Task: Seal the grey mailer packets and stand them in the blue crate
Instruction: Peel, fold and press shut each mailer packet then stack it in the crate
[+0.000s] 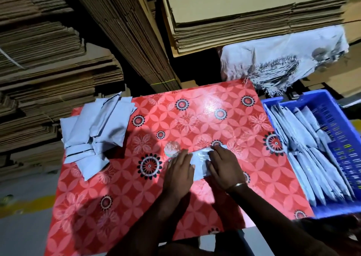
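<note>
Lying under both hands' grip [199,167]: grey mailer packet [198,163].

Two bare forearms reach into view from below, no sleeves showing anywhere along them. The left hand [178,170] wears nothing, no ring or strap visible on it. The right hand [224,168] has one adornment: a thin gold-coloured metal bangle [238,184] circling the wrist, catching a glint of light on its upper edge. No gloves on either hand. Low down, the rest of the person is lost in shadow.
</note>
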